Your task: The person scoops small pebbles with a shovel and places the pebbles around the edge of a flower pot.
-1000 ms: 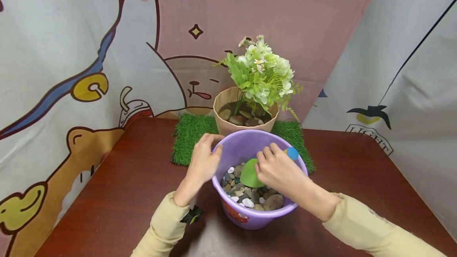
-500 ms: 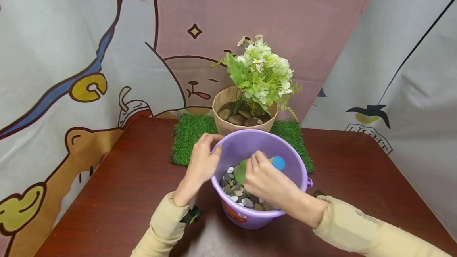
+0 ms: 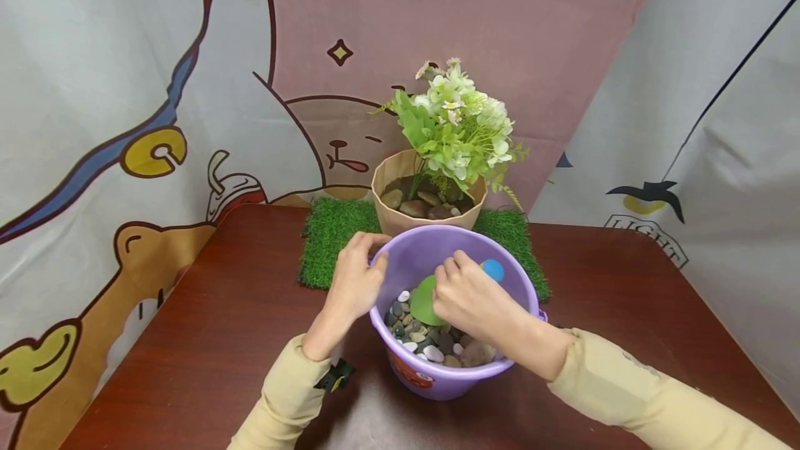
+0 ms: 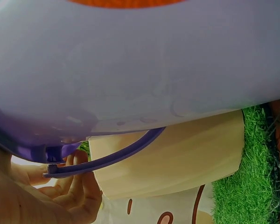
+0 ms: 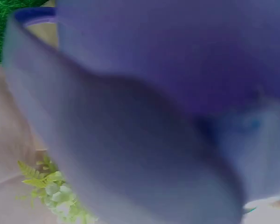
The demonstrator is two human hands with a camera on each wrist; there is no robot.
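Note:
A purple bucket (image 3: 409, 266) stands on the table with pebbles of several colours (image 3: 433, 353) in its bottom. My left hand (image 3: 355, 282) grips the bucket's left rim, its fingers behind the purple handle (image 4: 126, 151) in the left wrist view. Inside the bucket, my right hand (image 3: 471, 297) holds a toy shovel with its green blade (image 3: 423, 302) down at the stones. The shovel's blue handle end (image 3: 493, 269) sticks out past the knuckles; the rest of the handle is hidden in the fist. Bucket wall (image 5: 130, 140) fills most of the right wrist view.
Right behind the bucket, a beige pot (image 3: 400, 212) with stones and white-green flowers (image 3: 459, 120) stands on a grass mat (image 3: 337, 248). The brown table (image 3: 250, 311) reaches out to both sides, with a printed cloth (image 3: 487, 5) hanging behind it.
My right hand moved the shovel left and down in the bucket, then slightly back up and right. The left hand has stayed at the rim.

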